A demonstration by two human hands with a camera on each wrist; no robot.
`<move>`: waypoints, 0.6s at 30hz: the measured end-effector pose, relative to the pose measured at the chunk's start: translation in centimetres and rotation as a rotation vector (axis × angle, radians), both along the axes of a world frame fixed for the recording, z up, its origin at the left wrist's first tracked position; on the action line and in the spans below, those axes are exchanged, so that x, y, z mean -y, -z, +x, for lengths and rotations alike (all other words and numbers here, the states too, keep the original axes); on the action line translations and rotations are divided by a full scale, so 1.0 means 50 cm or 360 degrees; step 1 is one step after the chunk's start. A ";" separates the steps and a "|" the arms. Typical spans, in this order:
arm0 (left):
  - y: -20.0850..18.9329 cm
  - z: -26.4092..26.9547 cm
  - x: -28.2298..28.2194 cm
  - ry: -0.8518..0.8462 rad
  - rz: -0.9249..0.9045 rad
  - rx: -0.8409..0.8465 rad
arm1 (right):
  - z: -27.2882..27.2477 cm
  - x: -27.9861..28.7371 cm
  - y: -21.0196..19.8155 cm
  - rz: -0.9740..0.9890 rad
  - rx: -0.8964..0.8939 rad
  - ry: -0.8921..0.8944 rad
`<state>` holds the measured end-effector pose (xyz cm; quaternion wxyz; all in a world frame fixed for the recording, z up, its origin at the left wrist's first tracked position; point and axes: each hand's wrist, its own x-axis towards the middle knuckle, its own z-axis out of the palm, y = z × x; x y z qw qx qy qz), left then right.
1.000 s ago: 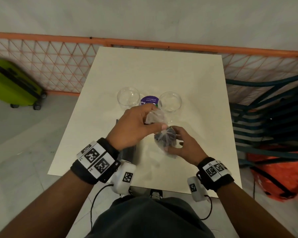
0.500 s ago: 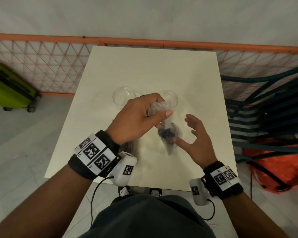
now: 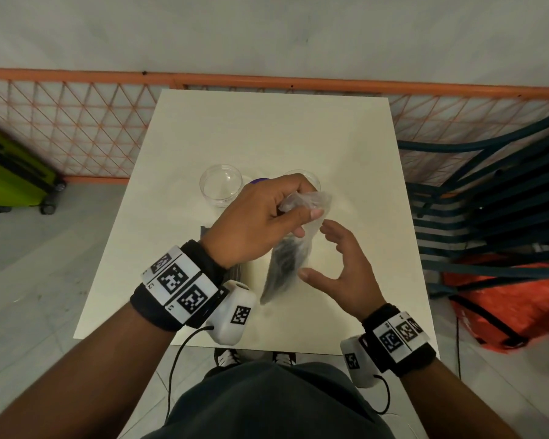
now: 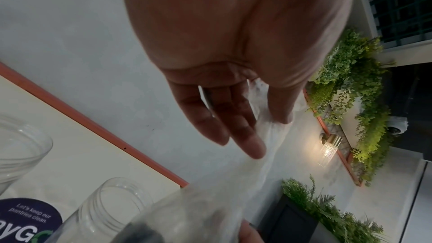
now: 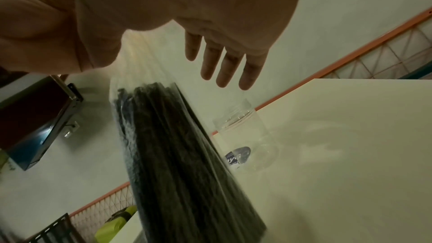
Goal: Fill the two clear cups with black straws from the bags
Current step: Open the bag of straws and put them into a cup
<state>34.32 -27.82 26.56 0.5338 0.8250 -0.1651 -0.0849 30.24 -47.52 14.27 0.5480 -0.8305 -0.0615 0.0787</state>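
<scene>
A clear plastic bag of black straws hangs tilted over the middle of the cream table. My left hand pinches its bunched top. In the left wrist view the fingers press on the bag's neck. My right hand is open just right of the bag, its fingers spread above the straws. One clear cup stands empty behind the hands. The other cup is mostly hidden by my left hand and shows empty in the right wrist view.
A purple round sticker lies between the cups. A dark bundle lies on the table under my left wrist. An orange mesh fence runs behind the table. A green suitcase stands left; stacked dark chairs and an orange bag are right.
My right hand has let go of the bag's lower end and opened. My left hand has raised the bag, whose bottom now swings toward me.
</scene>
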 end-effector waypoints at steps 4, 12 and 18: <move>0.002 0.001 -0.002 0.0019 0.0004 0.0027 | 0.009 -0.012 0.014 -0.0140 -0.0127 -0.0103; 0.011 0.000 -0.012 0.0025 -0.0066 -0.0058 | 0.021 -0.026 0.047 -0.0411 0.0025 -0.0154; 0.072 -0.006 -0.028 -0.0138 -0.0146 -0.0115 | 0.029 -0.024 0.060 -0.0568 0.0042 -0.0120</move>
